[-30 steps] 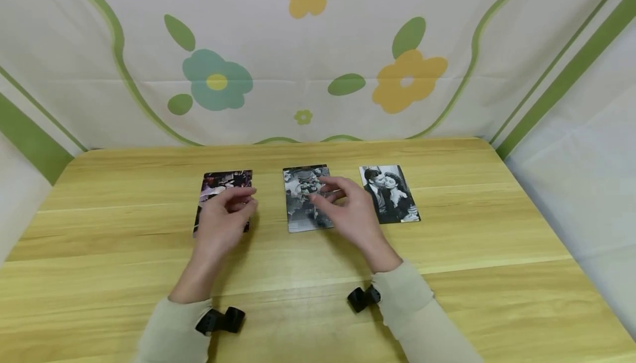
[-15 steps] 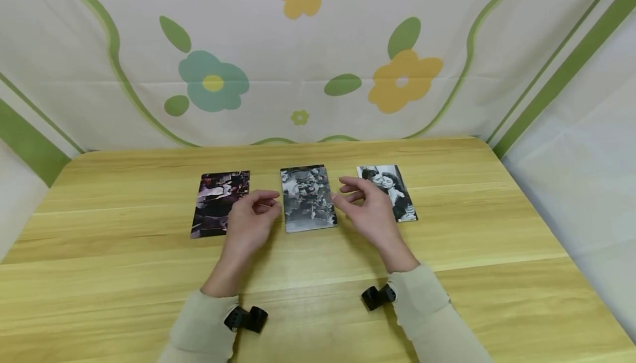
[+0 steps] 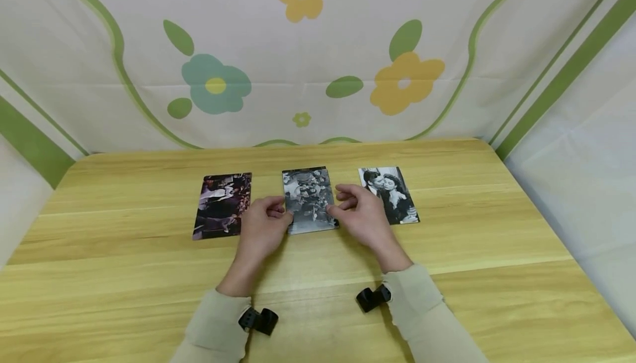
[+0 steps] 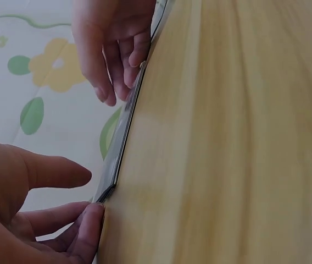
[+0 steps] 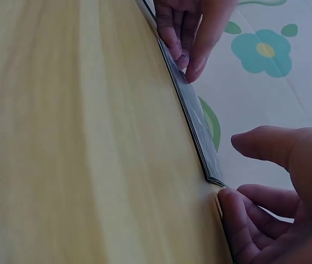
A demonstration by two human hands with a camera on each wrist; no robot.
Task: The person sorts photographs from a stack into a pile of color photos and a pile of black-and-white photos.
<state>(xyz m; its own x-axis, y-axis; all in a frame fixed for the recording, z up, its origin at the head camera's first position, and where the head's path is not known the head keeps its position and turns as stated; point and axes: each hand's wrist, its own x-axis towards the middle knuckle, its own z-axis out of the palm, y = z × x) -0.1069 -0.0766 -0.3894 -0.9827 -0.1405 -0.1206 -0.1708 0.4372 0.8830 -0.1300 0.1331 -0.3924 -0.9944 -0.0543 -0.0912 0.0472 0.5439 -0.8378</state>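
The left hand [image 3: 263,227] is at the left edge of the photo stack [image 3: 310,200], fingers loosely bent, a gap showing between the digits in its wrist view, and nothing gripped within the hand itself. The right hand [image 3: 365,214] faces it across the stack with fingers also bent and apart, its thumb reaching to the right edge. The stack is in the middle of the row, flat on the wooden table [image 3: 447,313], so it lies to the right of one hand and to the left of the other, squarely between them. Its long axis runs roughly from the person toward the flowered cloth [image 3: 268,48], which sets the two long sides facing the hands. Neither hand is plainly nearer: from above, both thumb tips overlap the near half of those sides, though whether each one presses or merely brushes the edge I cannot tell. The wrist views show thin layered edges, so the stack seems to be more than one sheet. The purplish photo [image 3: 221,205] lies apart on the left, partly behind the left hand, and the couple photo [image 3: 395,197] on the right, its near left part behind the right hand.
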